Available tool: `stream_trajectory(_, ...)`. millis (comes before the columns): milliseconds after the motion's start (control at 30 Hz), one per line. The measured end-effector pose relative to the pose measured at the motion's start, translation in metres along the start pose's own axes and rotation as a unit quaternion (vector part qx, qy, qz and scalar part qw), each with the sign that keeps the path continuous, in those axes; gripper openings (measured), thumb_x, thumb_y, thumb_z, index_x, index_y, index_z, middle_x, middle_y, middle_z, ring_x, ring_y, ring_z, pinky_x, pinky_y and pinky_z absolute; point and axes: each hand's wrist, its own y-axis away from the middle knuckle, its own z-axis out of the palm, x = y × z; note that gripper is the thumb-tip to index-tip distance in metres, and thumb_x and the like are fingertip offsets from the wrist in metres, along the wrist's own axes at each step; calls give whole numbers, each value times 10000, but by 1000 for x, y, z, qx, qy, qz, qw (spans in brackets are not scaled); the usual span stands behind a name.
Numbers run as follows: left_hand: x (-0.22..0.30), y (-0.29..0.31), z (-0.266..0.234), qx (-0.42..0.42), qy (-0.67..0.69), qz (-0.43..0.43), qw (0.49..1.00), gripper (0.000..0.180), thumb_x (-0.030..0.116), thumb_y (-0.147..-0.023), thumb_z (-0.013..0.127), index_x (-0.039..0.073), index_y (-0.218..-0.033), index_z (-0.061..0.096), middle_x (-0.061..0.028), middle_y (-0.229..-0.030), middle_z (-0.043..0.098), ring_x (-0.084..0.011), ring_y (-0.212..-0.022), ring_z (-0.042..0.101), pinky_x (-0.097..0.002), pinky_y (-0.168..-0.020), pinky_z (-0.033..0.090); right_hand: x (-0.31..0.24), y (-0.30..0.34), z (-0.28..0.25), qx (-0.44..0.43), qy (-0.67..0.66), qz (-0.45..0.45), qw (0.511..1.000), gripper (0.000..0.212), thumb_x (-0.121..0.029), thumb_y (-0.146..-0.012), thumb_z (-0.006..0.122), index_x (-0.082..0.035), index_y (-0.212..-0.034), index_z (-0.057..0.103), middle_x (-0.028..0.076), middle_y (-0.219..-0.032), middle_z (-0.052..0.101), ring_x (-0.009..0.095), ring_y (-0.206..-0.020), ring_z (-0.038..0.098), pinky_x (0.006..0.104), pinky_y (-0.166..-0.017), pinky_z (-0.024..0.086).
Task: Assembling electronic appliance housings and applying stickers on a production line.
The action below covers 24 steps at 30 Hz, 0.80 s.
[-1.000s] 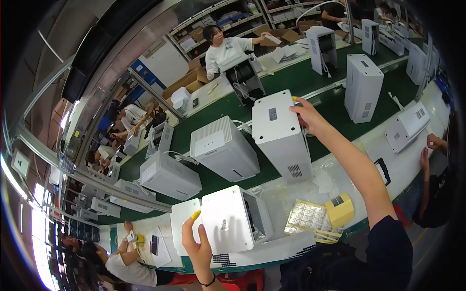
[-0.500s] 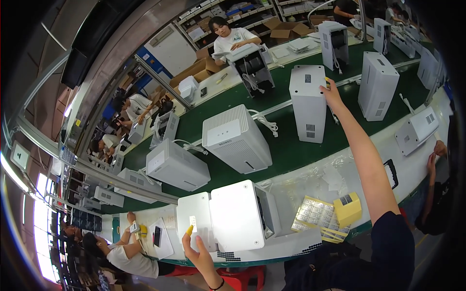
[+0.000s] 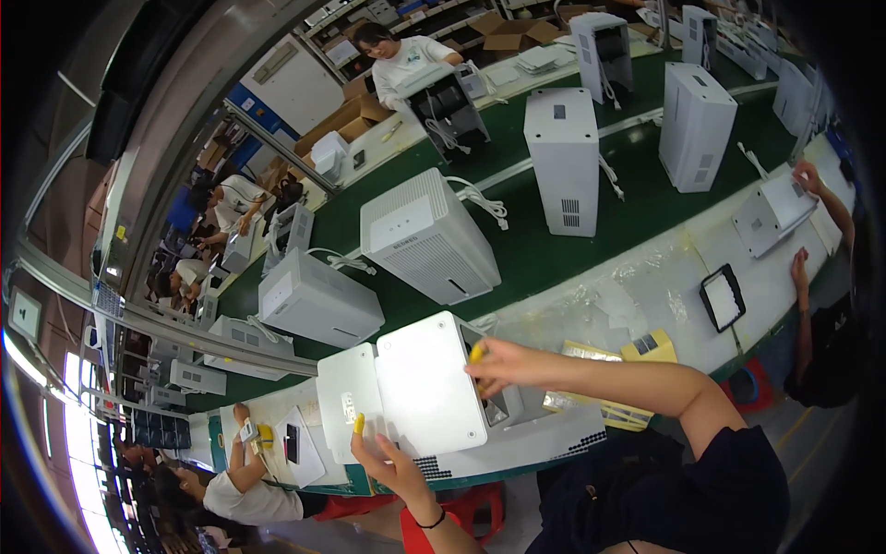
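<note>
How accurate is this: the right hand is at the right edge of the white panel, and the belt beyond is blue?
Wrong colour: the head view shows the belt is green, not blue. The right hand is indeed at the right edge of the white panel.

A dark navy short-sleeved cloth top [image 3: 637,512] clothes the torso, its loose right sleeve [image 3: 743,475] ending above the elbow, while a thin black band [image 3: 431,523] circles the left wrist and a snug yellow fingertip cover [image 3: 359,424] tips the left hand [image 3: 395,467], another yellow cover [image 3: 476,353] the right hand [image 3: 498,366].
</note>
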Motion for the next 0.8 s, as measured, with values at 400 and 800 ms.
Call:
stream_trajectory(400, -28, 174, 45, -232, 44, 269, 934, 250, -15, -837, 530, 15, -1083, 559, -168, -922, 591, -356, -851, 574, -438, -758, 487, -28, -2, -6, 113, -17, -42, 993, 467, -178, -871, 612, 47, -1260, 483, 149, -1131, 595, 198, -1048, 587, 313, -841, 489)
stream_trajectory(800, -81, 267, 140, -498, 121, 262, 818, 299, 59, -826, 601, 31, -1122, 576, -116, -996, 638, -291, -1004, 588, -368, -817, 513, -48, 105, -89, 286, 32, -63, 955, 534, -217, -840, 627, 37, -1287, 485, 165, -1123, 620, 194, -1019, 614, 291, -891, 459)
